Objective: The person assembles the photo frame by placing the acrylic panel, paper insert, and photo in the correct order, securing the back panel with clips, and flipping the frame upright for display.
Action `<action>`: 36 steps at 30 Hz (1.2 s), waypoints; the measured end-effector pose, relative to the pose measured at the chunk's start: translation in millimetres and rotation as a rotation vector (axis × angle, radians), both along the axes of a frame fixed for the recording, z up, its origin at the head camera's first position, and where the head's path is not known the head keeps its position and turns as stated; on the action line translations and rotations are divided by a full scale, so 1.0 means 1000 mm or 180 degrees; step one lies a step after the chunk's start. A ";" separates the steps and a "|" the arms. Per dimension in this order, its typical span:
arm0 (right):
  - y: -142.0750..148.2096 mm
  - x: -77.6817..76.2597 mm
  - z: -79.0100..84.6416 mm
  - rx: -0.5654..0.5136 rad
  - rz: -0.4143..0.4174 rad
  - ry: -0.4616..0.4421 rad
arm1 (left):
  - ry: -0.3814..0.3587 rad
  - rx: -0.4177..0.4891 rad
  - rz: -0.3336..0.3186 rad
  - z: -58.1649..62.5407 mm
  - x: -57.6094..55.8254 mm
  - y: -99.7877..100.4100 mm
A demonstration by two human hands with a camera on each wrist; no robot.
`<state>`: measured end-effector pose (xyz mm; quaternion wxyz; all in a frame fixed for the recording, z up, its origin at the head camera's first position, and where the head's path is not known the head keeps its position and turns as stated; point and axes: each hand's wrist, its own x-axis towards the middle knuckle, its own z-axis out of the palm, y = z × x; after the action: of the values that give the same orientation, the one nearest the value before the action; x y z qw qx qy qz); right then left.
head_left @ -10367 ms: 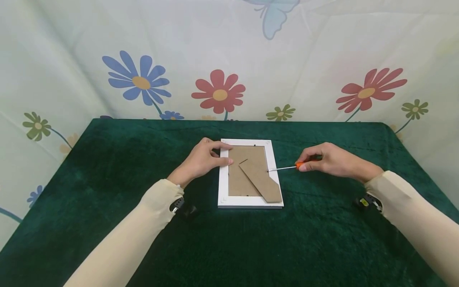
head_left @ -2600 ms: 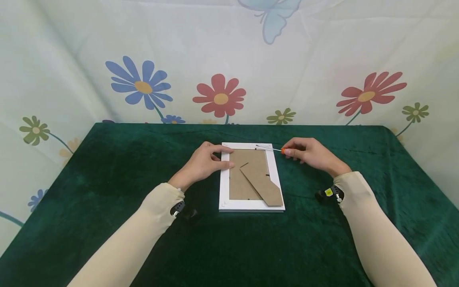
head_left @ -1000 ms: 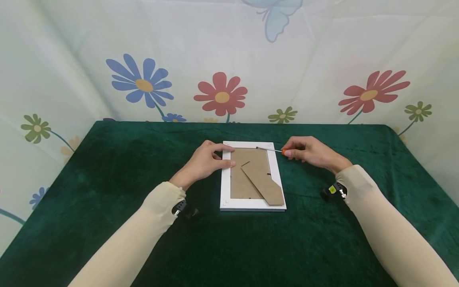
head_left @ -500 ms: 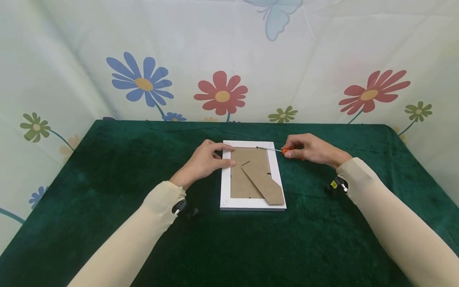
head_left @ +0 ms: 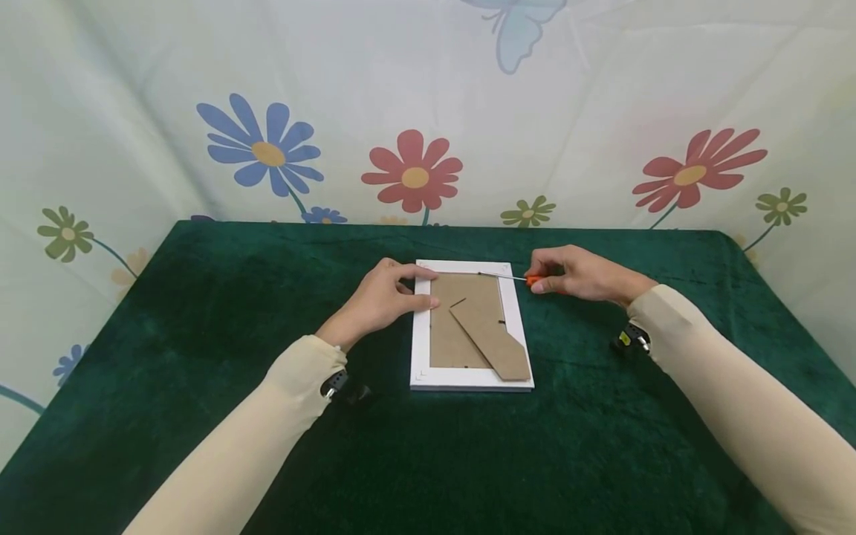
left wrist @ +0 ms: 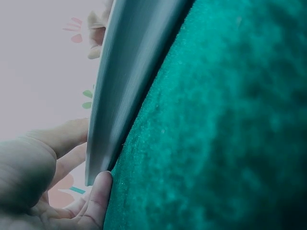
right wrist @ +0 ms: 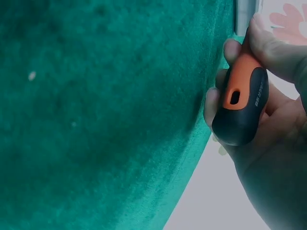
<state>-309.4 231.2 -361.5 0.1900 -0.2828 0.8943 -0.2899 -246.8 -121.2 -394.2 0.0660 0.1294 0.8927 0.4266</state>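
A white picture frame (head_left: 420, 349) lies face down on the green cloth, its brown backing board (head_left: 448, 338) and slanted easel leg (head_left: 498, 349) showing. My left hand (head_left: 374, 301) holds the frame's upper left side, thumb and index finger over the border; in the left wrist view other fingers (left wrist: 100, 194) touch the edge by the cloth. My right hand (head_left: 582, 275) grips a screwdriver, whose orange and black handle (right wrist: 243, 96) fills the palm side in the right wrist view. Its thin shaft (head_left: 504, 277) crosses the frame's right border, tip at the small dark tab along the top inner edge.
Dark green velvety cloth (head_left: 200, 319) covers the table. Behind it hangs a pale curtain (head_left: 582, 111) printed with flowers and a butterfly. Small dark tabs also sit at the backing's right edge (head_left: 501, 322) and bottom edge (head_left: 466, 366).
Since the oldest frame, the screwdriver tip has moved from the right-edge tab to the top one, and the right-edge tab looks longer. Lately my right hand has risen slightly; my left stays put.
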 end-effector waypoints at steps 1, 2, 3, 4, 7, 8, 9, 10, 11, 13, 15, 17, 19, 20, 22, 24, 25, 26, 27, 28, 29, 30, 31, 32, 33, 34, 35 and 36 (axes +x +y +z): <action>0.000 0.000 0.001 0.0016 0.0019 0.0023 | 0.0005 -0.0003 0.0003 0.001 0.000 0.000; -0.001 -0.001 0.001 0.0032 0.0036 0.0044 | 0.0010 -0.0009 0.0006 0.001 0.000 0.000; -0.002 -0.001 0.002 0.0047 0.0050 0.0059 | 0.0014 -0.0017 0.0009 0.002 0.000 0.000; -0.002 -0.001 0.003 0.0068 0.0064 0.0078 | 0.0019 -0.0025 0.0008 0.002 0.000 0.000; -0.004 -0.001 0.004 0.0148 0.0080 0.0127 | 0.0023 -0.0045 0.0009 0.003 0.000 -0.001; -0.004 0.000 0.005 0.0174 0.0083 0.0142 | 0.0024 -0.0048 0.0011 0.003 0.000 -0.001; -0.005 0.000 0.005 0.0199 0.0084 0.0160 | 0.0022 -0.0048 0.0012 0.003 0.000 -0.001; -0.005 0.000 0.005 0.0218 0.0080 0.0171 | 0.0021 -0.0047 0.0014 0.003 0.000 -0.001; -0.005 0.001 0.005 0.0229 0.0078 0.0179 | 0.0020 -0.0044 0.0017 0.003 0.000 -0.002; -0.006 0.001 0.005 0.0211 0.0066 0.0177 | 0.0024 -0.0044 0.0022 0.003 0.000 -0.002; -0.005 0.001 0.003 0.0147 0.0041 0.0125 | 0.0019 -0.0043 0.0025 0.003 0.000 -0.002; -0.003 0.001 0.001 0.0061 -0.0007 0.0046 | 0.0003 -0.0039 0.0025 0.002 0.001 -0.002; 0.000 0.000 -0.003 -0.0037 -0.0073 -0.0061 | -0.0006 -0.0037 0.0027 0.002 0.002 -0.002; 0.002 0.000 -0.005 -0.0075 -0.0098 -0.0102 | -0.0013 -0.0028 0.0026 0.001 0.003 -0.002; 0.004 0.000 -0.009 -0.0129 -0.0162 -0.0164 | -0.0014 -0.0024 0.0024 0.001 0.003 -0.002; 0.007 0.000 -0.011 -0.0161 -0.0231 -0.0230 | -0.0014 -0.0017 0.0024 0.000 0.003 -0.001; 0.007 0.000 -0.012 -0.0166 -0.0275 -0.0257 | -0.0016 -0.0014 0.0025 0.000 0.003 -0.001; 0.007 0.000 -0.012 -0.0159 -0.0320 -0.0278 | -0.0014 -0.0014 0.0022 -0.001 0.002 -0.001; 0.008 0.001 -0.012 -0.0153 -0.0373 -0.0303 | -0.0014 -0.0014 0.0021 -0.001 0.002 0.000; 0.008 0.001 -0.012 -0.0141 -0.0418 -0.0329 | -0.0018 -0.0010 0.0019 -0.001 0.001 0.000; 0.008 0.001 -0.011 -0.0125 -0.0457 -0.0352 | -0.0016 -0.0008 0.0017 -0.001 0.001 0.000; 0.008 0.001 -0.011 -0.0101 -0.0483 -0.0354 | -0.0011 -0.0009 0.0016 -0.002 0.001 0.000; 0.008 0.001 -0.010 -0.0084 -0.0513 -0.0362 | -0.0004 -0.0010 0.0013 -0.002 0.000 0.000; 0.007 0.001 -0.009 -0.0072 -0.0532 -0.0367 | 0.0002 -0.0012 0.0011 -0.002 0.000 0.000; 0.007 0.002 -0.008 -0.0085 -0.0549 -0.0383 | 0.0003 -0.0012 0.0011 -0.001 0.001 0.000; 0.008 0.001 -0.007 -0.0108 -0.0559 -0.0397 | 0.0006 -0.0013 0.0009 -0.002 0.001 0.000; 0.008 0.001 -0.006 -0.0145 -0.0565 -0.0404 | 0.0010 -0.0016 0.0008 -0.001 0.001 0.000; 0.008 0.001 -0.005 -0.0186 -0.0568 -0.0412 | 0.0010 -0.0018 0.0010 -0.001 0.001 0.000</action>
<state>-308.4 239.6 -366.4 0.2124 -0.1882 0.8930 -0.3493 -246.0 -121.6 -394.9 0.0643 0.1284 0.8942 0.4240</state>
